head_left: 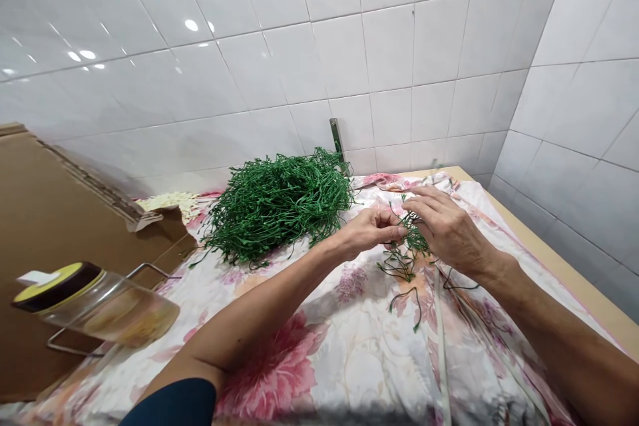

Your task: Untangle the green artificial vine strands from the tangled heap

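Note:
Right of centre, my left hand (374, 233) has its thumb and forefinger pressed together on a thin green stem. Facing it is my right hand (449, 229), with fingers bent over a small cluster of green stems (414, 238); what its fingertips touch is partly hidden. Below the hands, several loose dark green stems (399, 266) lie on the floral cloth (349, 339). A large heap of green artificial stems (279, 203) rests to the left of my hands, against the tiled wall.
At the left stands a clear jar (124, 313) with a yellow and dark lid, beside a cardboard box (64, 226). Pale yellow pieces (172, 205) lie behind the box. A pale strip (442, 346) runs down the cloth at the right.

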{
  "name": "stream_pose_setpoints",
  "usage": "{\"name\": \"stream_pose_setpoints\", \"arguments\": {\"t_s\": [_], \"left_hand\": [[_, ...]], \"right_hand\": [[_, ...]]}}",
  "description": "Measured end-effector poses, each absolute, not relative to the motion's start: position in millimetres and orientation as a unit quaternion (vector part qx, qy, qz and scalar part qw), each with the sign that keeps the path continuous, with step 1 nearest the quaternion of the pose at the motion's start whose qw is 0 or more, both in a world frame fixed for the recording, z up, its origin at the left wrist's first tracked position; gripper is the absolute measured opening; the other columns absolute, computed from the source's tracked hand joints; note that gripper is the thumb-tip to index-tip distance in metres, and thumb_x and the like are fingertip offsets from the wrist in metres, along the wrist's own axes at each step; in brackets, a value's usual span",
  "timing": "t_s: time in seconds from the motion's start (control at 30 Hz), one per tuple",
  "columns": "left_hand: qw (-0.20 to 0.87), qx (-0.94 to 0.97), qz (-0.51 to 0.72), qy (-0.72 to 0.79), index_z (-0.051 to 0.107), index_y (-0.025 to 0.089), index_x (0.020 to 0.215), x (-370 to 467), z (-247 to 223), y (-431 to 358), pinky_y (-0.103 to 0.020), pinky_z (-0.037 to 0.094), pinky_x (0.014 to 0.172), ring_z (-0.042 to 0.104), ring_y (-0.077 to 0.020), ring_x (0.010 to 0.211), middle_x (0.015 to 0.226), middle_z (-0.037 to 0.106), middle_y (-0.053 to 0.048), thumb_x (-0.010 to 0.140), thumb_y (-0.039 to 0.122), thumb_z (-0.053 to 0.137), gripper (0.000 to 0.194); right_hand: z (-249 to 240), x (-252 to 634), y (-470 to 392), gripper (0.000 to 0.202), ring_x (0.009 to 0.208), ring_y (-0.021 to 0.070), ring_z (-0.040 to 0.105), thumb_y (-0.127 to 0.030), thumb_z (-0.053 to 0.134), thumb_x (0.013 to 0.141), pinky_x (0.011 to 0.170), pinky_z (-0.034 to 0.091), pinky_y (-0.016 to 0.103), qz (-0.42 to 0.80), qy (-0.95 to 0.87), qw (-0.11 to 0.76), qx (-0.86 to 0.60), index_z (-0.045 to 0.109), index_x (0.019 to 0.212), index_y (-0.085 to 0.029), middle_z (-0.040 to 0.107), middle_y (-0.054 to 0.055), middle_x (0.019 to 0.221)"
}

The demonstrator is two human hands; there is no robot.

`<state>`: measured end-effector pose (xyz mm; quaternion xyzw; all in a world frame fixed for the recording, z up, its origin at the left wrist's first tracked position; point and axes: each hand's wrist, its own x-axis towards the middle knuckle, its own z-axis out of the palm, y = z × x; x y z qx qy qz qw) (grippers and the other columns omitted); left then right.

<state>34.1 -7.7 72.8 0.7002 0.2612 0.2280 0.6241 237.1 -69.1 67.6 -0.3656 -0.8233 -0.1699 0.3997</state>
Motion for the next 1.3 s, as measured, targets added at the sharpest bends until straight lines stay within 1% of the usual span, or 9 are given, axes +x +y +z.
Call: {"name": "stream_pose_setpoints", "arguments": {"t_s": [0.13, 0.2, 0.27, 0.33, 0.43, 0.7, 0.9, 1.1, 1.3], "left_hand": [[0.666, 0.633, 0.289, 0.270, 0.064, 0.011, 0.079, 37, 60, -12, -0.026, 0.047, 0.066, 0.061, -0.0124, 0.065, 0.072, 0.070, -0.007, 0.072, 0.052, 0.085, 0.046], [0.675, 0.606, 0.317, 0.277, 0.062, 0.012, 0.078, 36, 57, -13, -0.025, 0.047, 0.066, 0.062, -0.0117, 0.063, 0.070, 0.068, -0.005, 0.073, 0.051, 0.085, 0.046], [0.685, 0.579, 0.339, 0.285, 0.061, 0.012, 0.077, 34, 55, -13, -0.024, 0.048, 0.064, 0.061, -0.0104, 0.061, 0.069, 0.066, -0.002, 0.072, 0.048, 0.086, 0.045], [0.695, 0.551, 0.357, 0.293, 0.060, 0.012, 0.078, 31, 54, -12, -0.023, 0.047, 0.060, 0.060, -0.0089, 0.058, 0.068, 0.065, -0.001, 0.070, 0.046, 0.088, 0.045], [0.708, 0.523, 0.370, 0.296, 0.060, 0.013, 0.078, 29, 52, -11, -0.021, 0.043, 0.054, 0.055, -0.0063, 0.051, 0.066, 0.063, 0.001, 0.069, 0.047, 0.088, 0.045], [0.720, 0.489, 0.393, 0.296, 0.060, 0.012, 0.073, 34, 46, -10, -0.019, 0.039, 0.046, 0.049, -0.0039, 0.047, 0.066, 0.061, 0.001, 0.065, 0.044, 0.091, 0.045], [0.736, 0.457, 0.400, 0.299, 0.061, 0.012, 0.071, 38, 42, -12, -0.017, 0.037, 0.045, 0.048, -0.0038, 0.047, 0.065, 0.057, 0.002, 0.062, 0.043, 0.092, 0.045], [0.740, 0.463, 0.390, 0.292, 0.063, 0.011, 0.070, 39, 42, -16, -0.017, 0.038, 0.046, 0.050, -0.0043, 0.049, 0.060, 0.055, 0.003, 0.061, 0.039, 0.093, 0.042], [0.734, 0.474, 0.385, 0.296, 0.064, 0.012, 0.070, 40, 41, -15, -0.018, 0.037, 0.046, 0.049, -0.0044, 0.048, 0.060, 0.056, 0.002, 0.063, 0.041, 0.092, 0.042]], "right_hand": [[72, 237, -73, 0.042, 0.147, 0.0342, 0.042, 0.000, 0.046, 0.091, 0.118, 0.039, 0.063, -0.180, -0.819, 0.400, -0.370, 0.065, 0.126, -0.014, 0.064, 0.017, 0.138], [74, 235, -77, 0.045, 0.145, 0.0336, 0.043, 0.002, 0.046, 0.088, 0.117, 0.041, 0.060, -0.172, -0.807, 0.425, -0.373, 0.064, 0.126, -0.014, 0.062, 0.017, 0.139], [72, 232, -81, 0.042, 0.133, 0.0315, 0.056, 0.002, 0.049, 0.088, 0.111, 0.048, 0.055, -0.158, -0.784, 0.462, -0.383, 0.065, 0.122, -0.016, 0.067, 0.015, 0.128], [67, 226, -82, 0.035, 0.111, 0.0270, 0.067, -0.001, 0.052, 0.090, 0.099, 0.056, 0.047, -0.134, -0.766, 0.491, -0.392, 0.066, 0.116, -0.019, 0.072, 0.011, 0.112], [57, 217, -81, 0.025, 0.094, 0.0229, 0.070, -0.008, 0.056, 0.093, 0.087, 0.058, 0.040, -0.098, -0.771, 0.494, -0.390, 0.065, 0.112, -0.022, 0.073, 0.007, 0.101], [44, 209, -81, 0.010, 0.095, 0.0269, 0.062, -0.017, 0.066, 0.093, 0.086, 0.051, 0.044, -0.188, -0.769, 0.456, -0.407, 0.066, 0.102, -0.021, 0.070, 0.009, 0.097], [36, 207, -76, 0.006, 0.093, 0.0283, 0.059, -0.026, 0.064, 0.096, 0.082, 0.047, 0.044, -0.210, -0.763, 0.409, -0.454, 0.064, 0.097, -0.020, 0.068, 0.010, 0.095], [34, 208, -72, 0.008, 0.091, 0.0279, 0.057, -0.026, 0.066, 0.095, 0.080, 0.047, 0.042, -0.194, -0.755, 0.431, -0.455, 0.061, 0.097, -0.020, 0.067, 0.009, 0.092], [36, 207, -72, 0.005, 0.090, 0.0262, 0.057, -0.024, 0.063, 0.096, 0.081, 0.047, 0.041, -0.174, -0.745, 0.457, -0.453, 0.061, 0.092, -0.021, 0.065, 0.009, 0.090]]}}
